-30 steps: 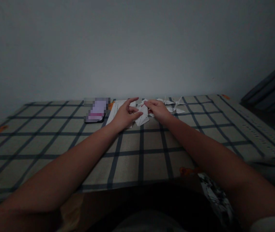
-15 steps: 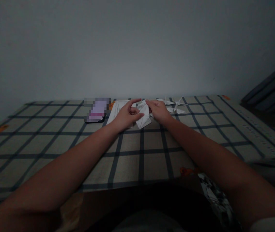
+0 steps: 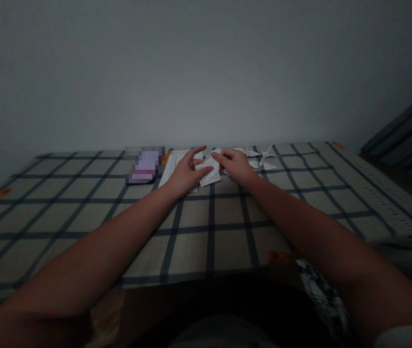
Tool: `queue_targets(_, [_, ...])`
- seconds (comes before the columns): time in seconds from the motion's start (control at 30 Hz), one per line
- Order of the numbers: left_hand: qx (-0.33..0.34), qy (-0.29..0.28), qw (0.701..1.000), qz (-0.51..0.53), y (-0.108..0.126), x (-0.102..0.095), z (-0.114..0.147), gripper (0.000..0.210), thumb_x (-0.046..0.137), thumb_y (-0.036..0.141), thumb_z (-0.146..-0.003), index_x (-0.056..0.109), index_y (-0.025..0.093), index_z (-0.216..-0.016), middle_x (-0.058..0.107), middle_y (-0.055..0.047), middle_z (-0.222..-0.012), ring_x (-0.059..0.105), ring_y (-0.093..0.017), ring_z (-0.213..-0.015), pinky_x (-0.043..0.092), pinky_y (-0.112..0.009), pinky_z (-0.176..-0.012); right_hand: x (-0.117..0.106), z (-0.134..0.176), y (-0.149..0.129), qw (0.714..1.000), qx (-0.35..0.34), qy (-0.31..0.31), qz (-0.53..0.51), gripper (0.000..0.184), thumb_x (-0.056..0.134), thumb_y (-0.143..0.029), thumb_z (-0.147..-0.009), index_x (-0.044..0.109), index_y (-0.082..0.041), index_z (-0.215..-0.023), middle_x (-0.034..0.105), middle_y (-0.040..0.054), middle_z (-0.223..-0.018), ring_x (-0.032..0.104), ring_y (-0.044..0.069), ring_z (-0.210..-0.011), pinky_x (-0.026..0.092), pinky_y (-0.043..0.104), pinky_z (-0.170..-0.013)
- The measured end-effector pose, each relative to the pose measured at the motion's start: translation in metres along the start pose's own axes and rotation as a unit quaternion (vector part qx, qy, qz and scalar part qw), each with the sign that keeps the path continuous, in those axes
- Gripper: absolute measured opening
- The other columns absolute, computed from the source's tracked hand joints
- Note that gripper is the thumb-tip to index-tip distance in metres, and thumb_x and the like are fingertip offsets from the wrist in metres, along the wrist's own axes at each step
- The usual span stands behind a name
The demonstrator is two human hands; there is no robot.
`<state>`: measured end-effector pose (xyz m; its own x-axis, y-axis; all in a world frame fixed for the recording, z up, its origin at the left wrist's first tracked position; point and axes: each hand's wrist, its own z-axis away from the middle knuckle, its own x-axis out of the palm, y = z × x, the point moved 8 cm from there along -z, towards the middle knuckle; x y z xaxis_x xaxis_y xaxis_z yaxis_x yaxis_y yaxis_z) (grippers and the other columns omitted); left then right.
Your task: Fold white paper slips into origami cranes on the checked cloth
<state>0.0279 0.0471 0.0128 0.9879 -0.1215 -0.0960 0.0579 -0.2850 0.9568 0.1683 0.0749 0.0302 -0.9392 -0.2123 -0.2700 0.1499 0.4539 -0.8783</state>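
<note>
Between my hands is a folded piece of white paper (image 3: 210, 177) with sharp creases and a pointed lower edge. My left hand (image 3: 187, 173) holds its left side, thumb on the near face and index finger stretched out above it. Its other fingers are curled and partly hidden by the paper. My right hand (image 3: 235, 165) pinches the upper right part of the paper between thumb and fingers. Just past my right hand lie several folded white paper cranes (image 3: 267, 157), some partly covered by that hand.
A checked cloth (image 3: 191, 241) covers the table. Printed white sheets (image 3: 171, 169) lie under and beside my left hand. Further left is a phone (image 3: 144, 166) with a lit, blurred screen. A plain wall (image 3: 206, 72) rises behind the table's far edge.
The folded paper has turned and shifted slightly up and left, and less of it hangs below my hands. My right thumb has moved left along it; both hands still hold it.
</note>
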Motion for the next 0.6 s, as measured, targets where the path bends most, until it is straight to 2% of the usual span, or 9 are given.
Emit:
queue_targets(0.13, [0.008,0.031,0.999,0.000,0.000,-0.009,-0.004,0.084,0.083,0.026,-0.066,0.047,0.020,-0.141,0.068,-0.004,-0.091,0.066,-0.014,-0.069,0.049,-0.024,-0.062,0.012,0.000,0.009,0.996,0.022,-0.063,-0.060,0.034,0.071,-0.049,-0.077,0.060,-0.017,-0.075,0.058,-0.0015,-0.066,0.053,0.011,-0.060,0.041,0.025,-0.058])
queue_targets(0.3, [-0.015,0.049,0.998,0.041,-0.006,-0.010,-0.006,0.082,0.082,0.025,-0.067,0.049,0.019,-0.141,0.068,-0.001,-0.079,0.063,-0.014,-0.063,0.048,-0.024,-0.060,0.006,-0.004,0.019,0.997,0.022,-0.022,-0.068,0.036,0.072,-0.048,-0.077,0.053,-0.019,-0.066,0.058,-0.0023,-0.062,0.055,0.011,-0.060,0.043,0.025,-0.058])
queue_targets(0.37, [-0.049,0.031,0.995,0.086,-0.014,-0.006,-0.006,0.064,0.081,0.029,-0.068,0.060,0.017,-0.128,0.069,-0.003,-0.082,0.064,-0.015,-0.067,0.050,-0.025,-0.060,0.003,-0.005,0.020,0.997,0.014,-0.005,-0.071,0.035,0.072,-0.047,-0.077,0.052,-0.019,-0.067,0.058,-0.0024,-0.062,0.055,0.011,-0.060,0.043,0.025,-0.058])
queue_targets(0.47, [-0.092,-0.003,0.988,0.121,-0.024,0.001,-0.006,0.037,0.081,0.037,-0.069,0.070,0.011,-0.093,0.070,-0.009,-0.088,0.064,-0.015,-0.072,0.051,-0.025,-0.059,-0.001,-0.006,0.019,0.998,0.005,0.014,-0.057,0.036,0.072,-0.047,-0.078,0.051,-0.020,-0.066,0.058,-0.0024,-0.061,0.054,0.011,-0.059,0.042,0.025,-0.057])
queue_targets(0.53, [-0.096,0.001,0.990,0.100,-0.026,-0.001,-0.006,0.035,0.082,0.039,-0.068,0.071,0.010,-0.083,0.071,-0.009,-0.084,0.062,-0.014,-0.068,0.049,-0.023,-0.057,0.000,-0.006,0.018,0.998,0.003,0.011,-0.059,0.037,0.072,-0.048,-0.078,0.052,-0.020,-0.067,0.058,-0.0024,-0.062,0.054,0.011,-0.058,0.042,0.024,-0.056])
queue_targets(0.6, [-0.094,0.019,0.992,0.081,-0.026,-0.007,-0.006,0.035,0.083,0.040,-0.066,0.072,0.010,-0.082,0.070,-0.008,-0.080,0.061,-0.013,-0.065,0.048,-0.022,-0.056,0.003,-0.006,0.018,0.996,0.013,-0.004,-0.085,0.035,0.073,-0.049,-0.078,0.055,-0.020,-0.074,0.060,-0.0023,-0.065,0.056,0.011,-0.058,0.045,0.024,-0.056])
